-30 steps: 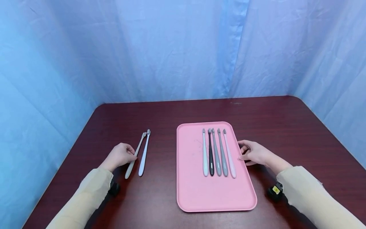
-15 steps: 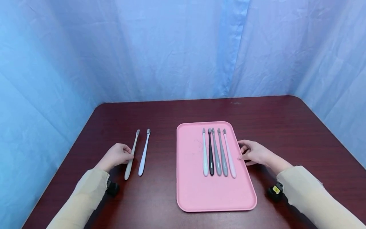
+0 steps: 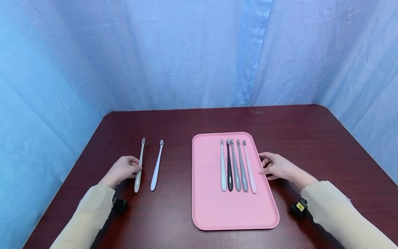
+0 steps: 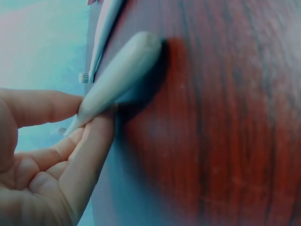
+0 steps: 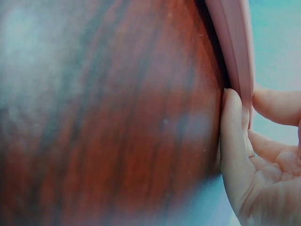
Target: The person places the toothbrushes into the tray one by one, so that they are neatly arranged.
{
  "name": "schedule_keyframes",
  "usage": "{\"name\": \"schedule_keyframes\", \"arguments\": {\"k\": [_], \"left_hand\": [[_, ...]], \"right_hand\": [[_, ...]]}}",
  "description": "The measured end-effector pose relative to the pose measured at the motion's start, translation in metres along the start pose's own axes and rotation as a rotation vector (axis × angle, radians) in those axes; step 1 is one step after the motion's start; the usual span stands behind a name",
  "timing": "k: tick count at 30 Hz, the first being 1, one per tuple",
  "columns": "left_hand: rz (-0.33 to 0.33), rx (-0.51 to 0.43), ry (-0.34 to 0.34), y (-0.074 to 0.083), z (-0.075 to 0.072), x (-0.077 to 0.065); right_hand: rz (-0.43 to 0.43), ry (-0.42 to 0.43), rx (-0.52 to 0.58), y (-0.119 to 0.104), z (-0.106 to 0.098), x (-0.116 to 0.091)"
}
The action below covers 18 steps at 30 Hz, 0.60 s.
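My left hand pinches a beige-grey toothbrush at its handle, between thumb and fingers; its bristle end points to the far side of the table. Just right of it lies a pale blue-white toothbrush on the wood. My right hand grips the right rim of a pink tray, thumb on top and fingers beneath, as the right wrist view shows. On the tray several toothbrushes lie side by side: a mint one, a black one, grey ones and a pale pink one.
The dark red-brown wooden table carries everything. Blue curtains hang behind it and along both sides. A small dark wrist camera sits under the left sleeve, another dark device under the right.
The left hand has moved left with the beige-grey toothbrush, parting it from the pale blue-white one and turning it more upright in the head view. The right hand and tray stay put.
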State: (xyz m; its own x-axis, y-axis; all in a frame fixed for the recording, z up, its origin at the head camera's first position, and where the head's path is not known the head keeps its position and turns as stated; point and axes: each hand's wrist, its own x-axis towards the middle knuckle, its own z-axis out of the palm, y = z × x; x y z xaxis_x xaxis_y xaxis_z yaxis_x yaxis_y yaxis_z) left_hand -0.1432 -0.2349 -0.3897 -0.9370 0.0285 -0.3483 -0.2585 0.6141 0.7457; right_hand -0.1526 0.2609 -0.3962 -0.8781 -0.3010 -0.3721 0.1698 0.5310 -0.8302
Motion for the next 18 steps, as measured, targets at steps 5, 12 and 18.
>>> {"name": "schedule_keyframes", "arguments": {"k": [5,12,18], "left_hand": [[0.006,-0.058,0.01,-0.001,-0.001,0.001],[0.05,-0.14,0.038,0.004,0.004,-0.001],[0.078,-0.157,0.033,0.011,0.011,-0.004]], "right_hand": [[0.009,0.006,-0.008,0.0,-0.001,0.0],[0.008,0.003,-0.008,0.0,0.0,-0.001],[0.014,0.01,-0.01,0.0,0.0,0.001]]}}
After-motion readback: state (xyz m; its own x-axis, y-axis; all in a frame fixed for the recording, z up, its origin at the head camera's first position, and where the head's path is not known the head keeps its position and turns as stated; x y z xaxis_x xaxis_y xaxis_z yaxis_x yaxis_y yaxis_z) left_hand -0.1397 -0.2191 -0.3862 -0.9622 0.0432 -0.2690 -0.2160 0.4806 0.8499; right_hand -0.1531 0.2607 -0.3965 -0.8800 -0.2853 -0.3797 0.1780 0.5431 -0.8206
